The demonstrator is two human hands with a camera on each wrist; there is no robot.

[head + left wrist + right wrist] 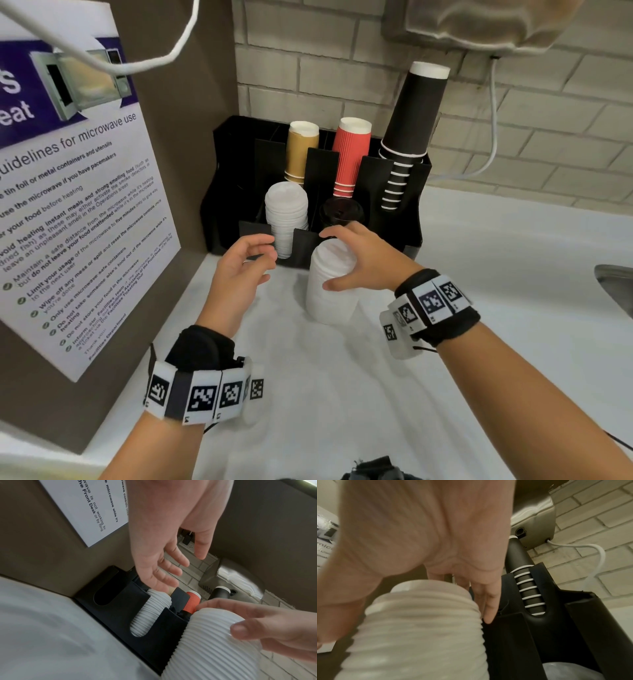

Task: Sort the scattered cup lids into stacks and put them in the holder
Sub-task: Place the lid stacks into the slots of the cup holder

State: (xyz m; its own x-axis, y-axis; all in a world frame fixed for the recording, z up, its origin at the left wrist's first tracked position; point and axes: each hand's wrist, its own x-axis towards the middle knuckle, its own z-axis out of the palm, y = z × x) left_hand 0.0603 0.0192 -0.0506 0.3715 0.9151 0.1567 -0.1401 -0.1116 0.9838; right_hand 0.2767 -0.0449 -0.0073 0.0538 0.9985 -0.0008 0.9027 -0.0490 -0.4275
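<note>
- The right hand (359, 260) grasps a tall white lid stack (330, 284) that stands on the white worktop (479, 325), just in front of the black holder (387, 219); its fingers (489, 608) curl over the top and far side, the thumb on the near side.
- The left hand (245, 263) hovers beside that stack, fingers (164, 573) relaxed and loosely bent, holding nothing.
- Inside the holder, one front slot already carries another white lid stack (286, 216); next to it sit the black lids (340, 210). Behind stand tan cups (301, 150), red cups (351, 154) and black cups (411, 120).
- No loose lids show on the worktop, so the sorting looks nearly done, and the step in hand appears to be moving this last gathered stack into the holder.
- The next move likely calls for lifting the stack as one column, the free hand steadying its side or base, then lowering it squarely into an open slot.
- Which slot suits it I cannot tell; an empty cut-out (105, 595) shows at the holder's left end.
- The stack is tall and only nested, so tilting it could let lids slide apart.
</note>
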